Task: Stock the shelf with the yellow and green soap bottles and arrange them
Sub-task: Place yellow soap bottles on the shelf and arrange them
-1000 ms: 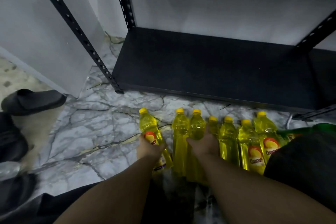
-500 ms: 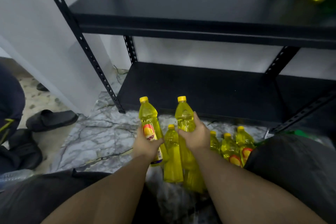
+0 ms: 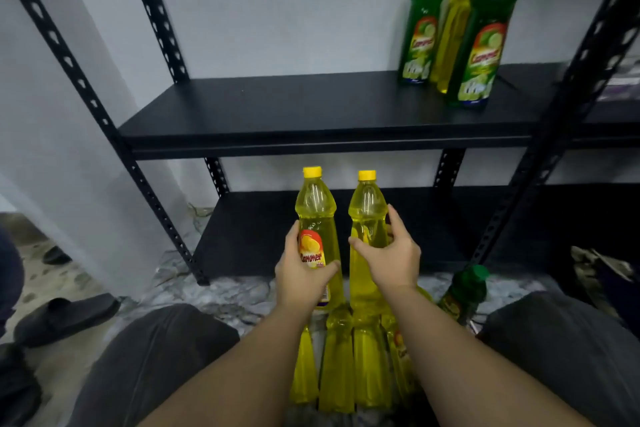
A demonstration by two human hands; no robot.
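My left hand (image 3: 300, 274) grips a yellow soap bottle (image 3: 314, 218) with a red label, held upright in the air. My right hand (image 3: 391, 258) grips a second yellow bottle (image 3: 367, 211) beside it, its label turned away. Both bottles hang in front of the gap between the two black shelf boards. Several more yellow bottles (image 3: 337, 364) lie on the marble floor under my forearms, and a green bottle (image 3: 464, 291) lies to their right. On the middle shelf board (image 3: 277, 111), at the right, stand two green bottles (image 3: 420, 21) and yellow bottles (image 3: 457, 17) between them.
The black metal rack has perforated uprights (image 3: 104, 121) at left and right (image 3: 568, 104). The bottom shelf board (image 3: 263, 236) is dark. My knees (image 3: 152, 350) flank the bottles on the floor. Dark sandals (image 3: 65, 317) lie at the left, by a white wall.
Both hands have lifted their yellow bottles off the floor and raised them toward the shelf. My view has tilted up, so the middle shelf and its standing bottles show fully.
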